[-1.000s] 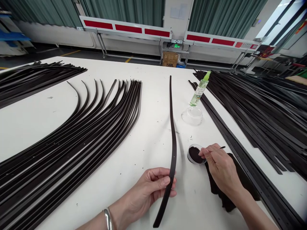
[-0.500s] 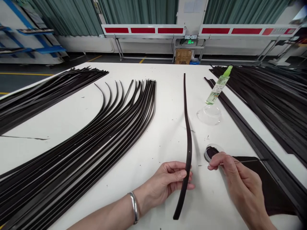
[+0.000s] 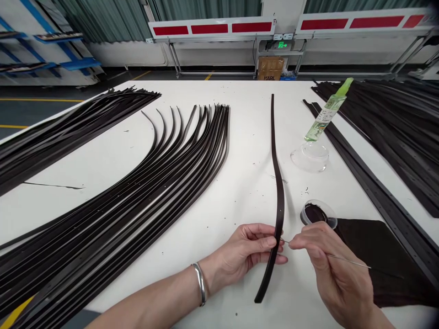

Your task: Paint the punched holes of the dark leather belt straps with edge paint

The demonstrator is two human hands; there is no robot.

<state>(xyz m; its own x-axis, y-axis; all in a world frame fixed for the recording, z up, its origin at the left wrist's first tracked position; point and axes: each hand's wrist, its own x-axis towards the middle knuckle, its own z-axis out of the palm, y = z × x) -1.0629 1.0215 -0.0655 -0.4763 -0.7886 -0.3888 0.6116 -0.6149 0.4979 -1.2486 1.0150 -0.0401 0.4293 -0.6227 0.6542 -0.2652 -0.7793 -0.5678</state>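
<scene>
Between thumb and fingers my left hand (image 3: 254, 246) holds a narrow black strip (image 3: 280, 201) near its lower end, lifted off the table. The strip's far end stretches away from me and bends gently. My right hand (image 3: 338, 265) pinches a thin metal needle-like tool (image 3: 350, 262) whose tip meets the strip's right edge, beside my left fingers. Behind the right hand stands a small round clear dish (image 3: 331, 220) with dark contents. A black cloth or sheet (image 3: 380, 256) lies partly under that hand.
Many black strips (image 3: 164, 178) fan out on the white table (image 3: 247, 151) at left, with another bundle (image 3: 85, 114) farther left. More dark strips (image 3: 387, 137) lie at right. A green spray bottle (image 3: 325, 114) lies by a clear round lid (image 3: 310, 156).
My right hand has brought the tool's tip left and slightly down, from a gap beside the strip to its edge. My left hand keeps its hold. The whole view has shifted a little.
</scene>
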